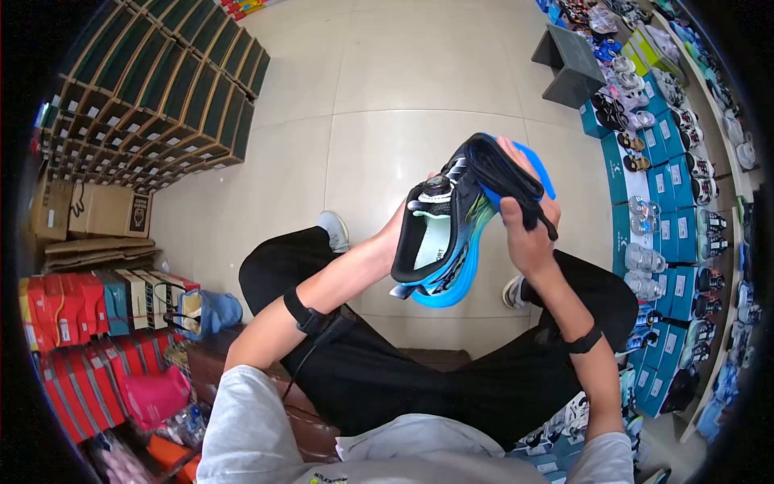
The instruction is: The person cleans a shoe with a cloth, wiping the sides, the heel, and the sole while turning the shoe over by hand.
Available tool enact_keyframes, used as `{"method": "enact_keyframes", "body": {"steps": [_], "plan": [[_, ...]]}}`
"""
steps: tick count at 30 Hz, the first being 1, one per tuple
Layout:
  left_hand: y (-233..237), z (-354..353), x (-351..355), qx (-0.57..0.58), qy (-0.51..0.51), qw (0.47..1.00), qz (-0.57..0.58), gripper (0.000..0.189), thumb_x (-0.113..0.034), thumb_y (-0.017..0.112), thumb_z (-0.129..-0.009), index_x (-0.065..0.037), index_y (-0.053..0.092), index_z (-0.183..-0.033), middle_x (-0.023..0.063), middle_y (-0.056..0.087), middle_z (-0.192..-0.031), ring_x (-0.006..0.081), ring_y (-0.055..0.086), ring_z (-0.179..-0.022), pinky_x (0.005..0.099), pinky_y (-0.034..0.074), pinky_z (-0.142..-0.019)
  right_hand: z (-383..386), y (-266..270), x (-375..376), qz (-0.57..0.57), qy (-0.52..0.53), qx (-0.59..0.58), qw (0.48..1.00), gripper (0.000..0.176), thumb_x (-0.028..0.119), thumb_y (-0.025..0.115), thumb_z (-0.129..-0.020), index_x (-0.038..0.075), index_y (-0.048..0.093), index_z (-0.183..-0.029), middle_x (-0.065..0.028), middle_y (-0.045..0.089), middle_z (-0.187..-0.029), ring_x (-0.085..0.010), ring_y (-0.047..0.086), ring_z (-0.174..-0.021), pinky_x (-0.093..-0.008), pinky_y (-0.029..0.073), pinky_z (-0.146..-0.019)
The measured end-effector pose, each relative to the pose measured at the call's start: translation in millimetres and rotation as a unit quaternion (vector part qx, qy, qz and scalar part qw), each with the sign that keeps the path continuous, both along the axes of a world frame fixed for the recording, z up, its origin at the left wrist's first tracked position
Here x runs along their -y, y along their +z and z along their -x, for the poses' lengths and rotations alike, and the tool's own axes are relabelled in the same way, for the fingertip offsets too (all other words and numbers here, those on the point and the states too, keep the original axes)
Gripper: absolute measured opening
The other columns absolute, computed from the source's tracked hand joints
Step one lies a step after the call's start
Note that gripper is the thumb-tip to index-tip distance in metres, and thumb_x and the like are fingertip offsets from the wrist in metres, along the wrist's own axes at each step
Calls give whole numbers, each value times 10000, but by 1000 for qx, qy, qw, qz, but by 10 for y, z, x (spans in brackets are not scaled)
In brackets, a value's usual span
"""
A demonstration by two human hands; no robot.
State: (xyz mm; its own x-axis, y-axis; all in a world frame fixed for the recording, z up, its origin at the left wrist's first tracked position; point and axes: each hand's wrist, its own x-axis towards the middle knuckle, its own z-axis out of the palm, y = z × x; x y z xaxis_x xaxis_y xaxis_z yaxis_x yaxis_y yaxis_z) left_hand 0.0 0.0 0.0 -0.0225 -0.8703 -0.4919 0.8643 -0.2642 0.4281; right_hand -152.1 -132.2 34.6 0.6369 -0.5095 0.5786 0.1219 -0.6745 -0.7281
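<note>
A black, blue and pale green sneaker (pixel 459 226) is held up in front of me above the floor, its pale-lined opening facing me. It has a round dial on its tongue and a bright blue sole. My left hand (pixel 395 230) grips the sneaker from its left side, most of the fingers hidden behind it. At the upper right end, my right hand (pixel 532 234) is closed round a folded black cloth-like piece (pixel 504 173), with the thumb in front. That piece lies against the sneaker, and a narrow end hangs down. A curved blue edge shows behind my right fingers.
Stacked dark boxes (pixel 153 89) stand at the upper left, with brown cartons (pixel 109 211) below. Red boxes (pixel 68 310) and a pink bag (pixel 157 395) are at my left. Shoes on teal boxes (pixel 665 189) line the right, near a grey slanted stool (pixel 568 66).
</note>
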Motion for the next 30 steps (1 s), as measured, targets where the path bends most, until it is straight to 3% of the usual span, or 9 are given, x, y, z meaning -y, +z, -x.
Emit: {"method": "enact_keyframes", "body": {"steps": [2,3,5,6,11,13,17,25,30], "plan": [[-210,-52,21,27,4,999,40,339,-354,480,-1044,-78,642,-1156,61,705,-1012,156,685,-854,318,580,-753,11,-27,-130,-27,21,0,999,673,510,540,-990,-84,592,-1302,-212,592,-1382,-331,512,-1355,-463,304,-1173],[-251,-70,7,-26,6,997,65,335,-348,482,-1042,-76,640,-1159,64,704,-1017,159,684,-868,318,578,-770,14,-55,-206,-55,30,7,998,736,562,524,-980,-88,575,-1322,-221,582,-1389,-340,497,-1368,-466,294,-1176],[-303,-84,-7,-100,7,990,98,332,-342,484,-1041,-74,639,-1161,68,704,-1022,163,683,-880,319,576,-786,59,-3,-365,-5,58,-5,998,797,621,493,-968,-81,565,-1338,-224,577,-1394,-343,492,-1374,-469,303,-1170],[-290,-89,5,-84,15,993,79,332,-343,484,-1040,-74,639,-1159,69,705,-1021,163,683,-879,319,577,-786,88,-53,-388,23,72,-16,997,823,660,463,-959,-65,581,-1331,-230,574,-1392,-354,500,-1365,-476,318,-1160],[-207,-94,16,-49,29,998,33,334,-345,482,-1039,-73,642,-1150,73,706,-1018,167,684,-873,320,577,-783,201,-62,-443,197,179,5,964,694,615,561,-920,32,655,-1285,-189,614,-1358,-351,562,-1305,-471,380,-1112],[-178,-93,8,-46,27,998,30,335,-346,481,-1039,-73,644,-1146,74,706,-1016,168,684,-871,321,577,-782,223,-49,-438,186,187,7,965,701,620,540,-931,27,650,-1286,-194,615,-1352,-354,562,-1303,-472,382,-1109],[-115,-126,-45,-40,28,999,22,337,-347,479,-1038,-72,646,-1138,77,707,-1014,171,685,-866,322,578,-779,136,0,-369,146,139,-2,980,723,626,477,-963,2,630,-1294,-201,623,-1334,-362,561,-1301,-474,394,-1099],[158,-130,-234,-36,20,999,21,342,-351,476,-1036,-71,651,-1124,82,710,-1008,177,686,-857,324,579,-775,85,63,-74,171,42,-36,984,711,580,542,-956,-37,615,-1301,-217,617,-1336,-369,559,-1299,-477,389,-1104],[234,-108,-269,-31,16,999,22,345,-353,474,-1035,-71,654,-1114,86,711,-1005,181,687,-852,326,580,-772,78,69,116,143,-23,-41,989,602,437,591,-976,-56,590,-1321,-216,597,-1370,-370,521,-1337,-471,341,-1147]]}}
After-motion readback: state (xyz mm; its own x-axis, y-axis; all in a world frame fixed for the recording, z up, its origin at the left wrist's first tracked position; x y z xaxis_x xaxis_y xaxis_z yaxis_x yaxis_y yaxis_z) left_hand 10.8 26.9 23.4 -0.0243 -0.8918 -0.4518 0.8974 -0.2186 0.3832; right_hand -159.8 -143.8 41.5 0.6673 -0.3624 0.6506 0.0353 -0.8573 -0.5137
